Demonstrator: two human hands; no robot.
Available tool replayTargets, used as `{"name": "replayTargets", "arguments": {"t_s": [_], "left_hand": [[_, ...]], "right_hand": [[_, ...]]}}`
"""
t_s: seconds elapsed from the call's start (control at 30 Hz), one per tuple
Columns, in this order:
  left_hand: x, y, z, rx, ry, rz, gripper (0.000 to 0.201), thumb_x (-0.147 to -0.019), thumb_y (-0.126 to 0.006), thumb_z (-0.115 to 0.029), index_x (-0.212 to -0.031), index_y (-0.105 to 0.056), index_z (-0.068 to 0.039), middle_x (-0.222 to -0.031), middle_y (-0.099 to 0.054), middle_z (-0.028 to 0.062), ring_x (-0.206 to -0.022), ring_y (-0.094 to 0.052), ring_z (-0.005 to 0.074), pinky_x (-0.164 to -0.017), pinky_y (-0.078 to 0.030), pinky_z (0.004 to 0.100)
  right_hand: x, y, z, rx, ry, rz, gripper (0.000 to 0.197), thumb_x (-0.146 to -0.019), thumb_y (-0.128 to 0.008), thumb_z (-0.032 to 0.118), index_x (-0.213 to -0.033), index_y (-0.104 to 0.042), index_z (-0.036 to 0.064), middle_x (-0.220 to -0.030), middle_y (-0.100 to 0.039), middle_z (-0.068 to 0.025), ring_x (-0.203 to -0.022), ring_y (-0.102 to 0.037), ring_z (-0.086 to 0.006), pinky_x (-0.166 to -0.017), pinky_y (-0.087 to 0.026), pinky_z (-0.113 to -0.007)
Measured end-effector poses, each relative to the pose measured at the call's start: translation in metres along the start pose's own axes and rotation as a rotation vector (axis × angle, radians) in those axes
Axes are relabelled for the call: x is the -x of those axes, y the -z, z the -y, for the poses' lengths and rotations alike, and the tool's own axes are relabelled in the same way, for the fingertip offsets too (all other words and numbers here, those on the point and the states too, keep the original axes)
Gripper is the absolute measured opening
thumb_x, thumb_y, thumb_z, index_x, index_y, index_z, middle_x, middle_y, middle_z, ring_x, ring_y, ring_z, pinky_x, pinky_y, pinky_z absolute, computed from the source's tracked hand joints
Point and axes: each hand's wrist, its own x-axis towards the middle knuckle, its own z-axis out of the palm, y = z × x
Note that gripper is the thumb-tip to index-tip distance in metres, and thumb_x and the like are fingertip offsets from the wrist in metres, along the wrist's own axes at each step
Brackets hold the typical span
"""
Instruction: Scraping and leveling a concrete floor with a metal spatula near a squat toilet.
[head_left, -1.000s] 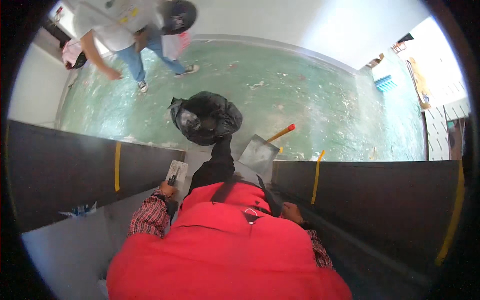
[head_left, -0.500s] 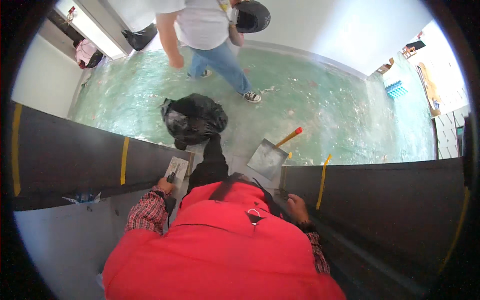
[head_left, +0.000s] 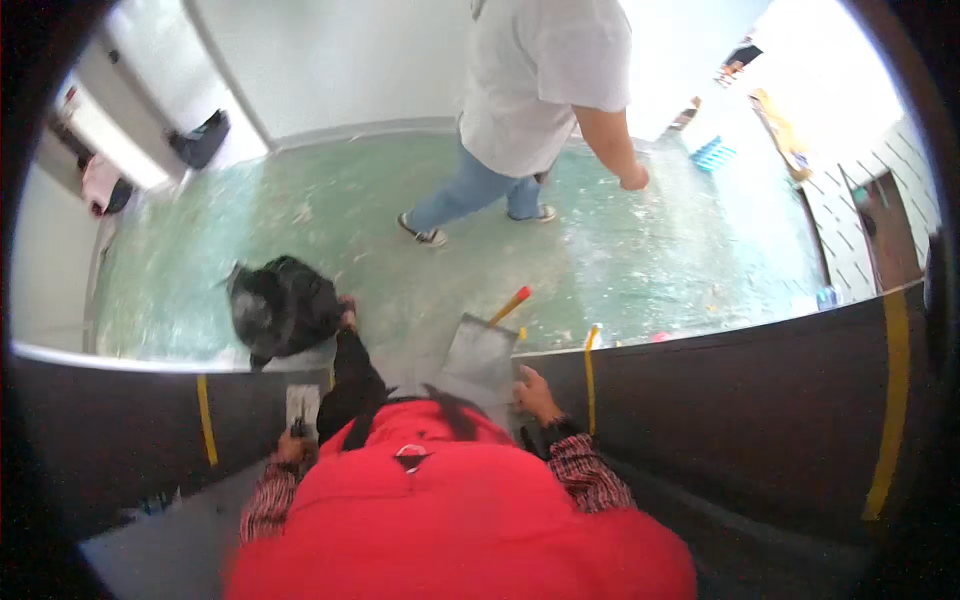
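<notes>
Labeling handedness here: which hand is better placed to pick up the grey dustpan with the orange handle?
Right, probably. The right hand is at the near edge of the grey dustpan. The left hand is off to the far side, seemingly gripping a small flat grey tool, so it looks occupied.

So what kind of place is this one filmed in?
Probably a room being renovated or plastered. The green floor is streaked with white smears, dark wall panels carry yellow strips, and the right hand rests at a flat grey trowel-like tool.
</notes>
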Motion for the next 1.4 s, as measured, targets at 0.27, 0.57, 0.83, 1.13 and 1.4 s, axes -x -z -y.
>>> {"name": "replayTargets", "arguments": {"t_s": [0.27,0.57,0.83,1.13,1.4], "left_hand": [[-0.068,0.011,-0.013,-0.48,0.053,-0.156,0.046,-0.062,-0.074,-0.027,-0.096,-0.059,-0.001,-0.092,-0.063,0.0156,-0.085,-0.061,0.0285,-0.071,-0.048,0.0389],[-0.195,0.092,-0.193,-0.611,-0.067,-0.079,0.043,-0.064,-0.071,-0.025,-0.097,-0.057,-0.001,-0.086,-0.061,0.0134,-0.076,-0.058,0.0265,-0.065,-0.047,0.0378],[-0.293,0.134,-0.386,-0.688,-0.178,0.117,0.041,-0.065,-0.069,-0.023,-0.097,-0.055,-0.002,-0.08,-0.06,0.0114,-0.069,-0.056,0.0248,-0.059,-0.046,0.0368],[-0.459,0.083,-0.533,-0.3,-0.123,0.425,0.023,-0.068,-0.064,-0.007,-0.087,-0.053,0.001,-0.059,-0.054,0.0104,-0.041,-0.051,0.0212,-0.037,-0.041,0.0339],[-0.564,-0.024,-0.681,-0.883,-0.475,0.405,0.038,-0.065,-0.071,-0.024,-0.094,-0.061,-0.002,-0.081,-0.063,0.0129,-0.07,-0.061,0.0266,-0.064,-0.049,0.0393]], "right_hand": [[-0.101,0.024,0.047,-0.003,-0.185,-0.075,0.051,-0.076,-0.056,0.011,-0.125,-0.043,0.0066,-0.064,-0.059,-0.0062,-0.057,-0.059,-0.0164,-0.051,-0.048,-0.031],[-0.119,0.036,0.148,-0.355,-0.49,-0.372,0.024,-0.074,-0.057,0.016,-0.096,-0.061,0.0074,-0.069,-0.059,-0.0024,-0.054,-0.054,-0.0164,-0.054,-0.047,-0.039],[-0.093,0.032,0.171,0.414,-0.485,0.746,0.03,-0.074,-0.057,0.021,-0.099,-0.064,0.0074,-0.086,-0.064,-0.0092,-0.071,-0.06,-0.0242,-0.065,-0.047,-0.041],[-0.083,0.096,0.246,0.183,-0.984,0.562,0.033,-0.072,-0.061,0.034,-0.093,-0.068,0.0102,-0.088,-0.066,-0.009,-0.077,-0.062,-0.0274,-0.066,-0.047,-0.044],[-0.153,0.25,0.187,0.021,-1.074,0.116,0.034,-0.074,-0.058,0.037,-0.084,-0.067,0.0052,-0.074,-0.065,-0.0086,-0.066,-0.059,-0.0236,-0.06,-0.045,-0.039]]}}
